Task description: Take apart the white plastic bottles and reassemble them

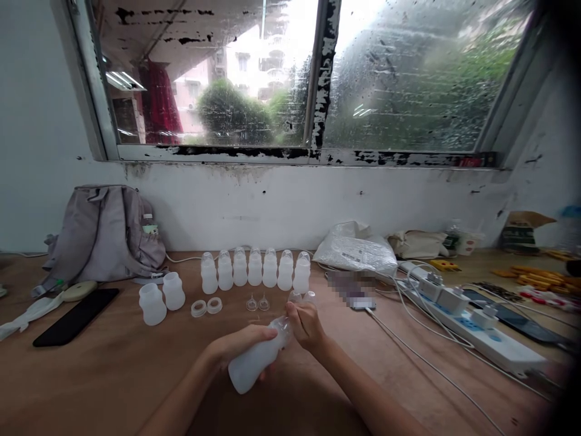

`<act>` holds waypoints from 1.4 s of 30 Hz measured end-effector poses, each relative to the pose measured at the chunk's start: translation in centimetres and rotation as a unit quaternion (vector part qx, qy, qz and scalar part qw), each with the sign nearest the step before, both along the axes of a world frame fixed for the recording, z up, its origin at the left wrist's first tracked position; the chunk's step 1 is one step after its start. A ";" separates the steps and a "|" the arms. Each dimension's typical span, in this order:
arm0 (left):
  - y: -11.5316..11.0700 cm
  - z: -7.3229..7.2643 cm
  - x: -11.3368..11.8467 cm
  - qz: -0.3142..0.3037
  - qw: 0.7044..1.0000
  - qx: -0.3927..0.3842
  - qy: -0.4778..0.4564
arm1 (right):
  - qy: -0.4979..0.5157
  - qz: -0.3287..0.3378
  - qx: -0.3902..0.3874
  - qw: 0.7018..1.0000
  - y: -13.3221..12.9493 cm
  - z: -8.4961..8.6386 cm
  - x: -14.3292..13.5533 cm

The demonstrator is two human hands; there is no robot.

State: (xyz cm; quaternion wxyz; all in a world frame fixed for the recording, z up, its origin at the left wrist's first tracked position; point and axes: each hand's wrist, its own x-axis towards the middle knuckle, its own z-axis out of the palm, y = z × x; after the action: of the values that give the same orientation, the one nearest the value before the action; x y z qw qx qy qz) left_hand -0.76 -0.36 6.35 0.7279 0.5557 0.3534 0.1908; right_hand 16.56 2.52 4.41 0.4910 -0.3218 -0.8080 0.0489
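My left hand [238, 346] grips a white plastic bottle [252, 365], tilted with its top toward the right. My right hand [306, 324] is closed on the clear cap end of that bottle [284, 327]. Behind them a row of several capped white bottles [255, 269] stands upright. Two uncapped bottles [161, 298] stand to the left. Two white rings [206, 307] and two clear teats [258, 303] lie between them. Two clear caps [302, 297] sit just beyond my right hand.
A grey backpack [102, 233] leans on the wall at left, with a black phone [76, 316] in front. A white plastic bag [356, 251], a power strip [474, 330] with plugs and cables lie at right. The wooden table [136, 369] ends at the wall below a window.
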 end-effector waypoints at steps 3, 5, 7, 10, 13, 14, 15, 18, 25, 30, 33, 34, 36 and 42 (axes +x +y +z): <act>0.5 -0.8 -0.4 -0.011 0.999 -0.038 0.004 | 0.016 -0.019 -0.004 1.000 0.3 -0.1 0.3; 0.8 -1.3 -1.1 -0.050 0.996 -0.070 0.018 | 0.065 -0.077 -0.014 0.995 0.7 0.0 1.1; 1.0 -1.7 -1.9 -0.068 0.994 -0.087 0.026 | 0.108 -0.152 -0.028 0.982 1.1 0.3 2.0; 1.2 -2.1 -2.6 0.021 0.997 -0.076 -0.025 | 0.084 -0.210 -0.049 0.973 1.8 0.5 3.0; 1.6 -2.2 -2.5 0.146 0.980 -0.058 -0.125 | 0.043 -0.206 -0.058 0.976 2.2 0.2 3.0; 1.8 -2.2 -2.4 0.178 0.971 -0.055 -0.151 | 0.036 -0.198 -0.051 0.978 2.3 0.0 2.9; 2.0 -2.2 -2.3 0.206 0.962 -0.053 -0.169 | 0.029 -0.188 -0.040 0.981 2.4 -0.3 2.7; 2.5 -2.5 -2.1 0.263 0.944 -0.053 -0.192 | -0.019 -0.168 0.006 0.986 2.7 -1.2 2.3; 2.7 -3.2 -1.9 0.305 0.932 -0.048 -0.192 | -0.199 -0.206 0.028 0.958 2.9 -2.2 1.4; 2.5 -3.0 -1.8 0.296 0.934 -0.030 -0.197 | -0.259 -0.209 0.003 0.943 1.9 -1.6 1.0; 2.4 -2.9 -1.8 0.299 0.934 -0.031 -0.194 | -0.278 -0.206 -0.014 0.938 1.8 -1.5 1.2; 2.3 -2.9 -1.8 0.300 0.934 -0.032 -0.193 | -0.279 -0.209 -0.016 0.937 1.9 -1.6 1.2; 2.3 -3.0 -1.8 0.299 0.934 -0.028 -0.192 | -0.273 -0.219 -0.015 0.936 2.2 -1.8 1.3; 2.5 -3.5 -1.8 0.337 0.919 -0.022 -0.205 | -0.245 -0.264 0.006 0.933 3.1 -2.4 0.9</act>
State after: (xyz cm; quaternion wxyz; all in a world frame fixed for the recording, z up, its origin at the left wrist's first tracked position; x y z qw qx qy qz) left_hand -2.52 2.12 2.81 0.6889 0.3370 0.3671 0.5265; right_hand 17.47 5.60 2.00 0.2750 -0.5229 -0.7892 -0.1675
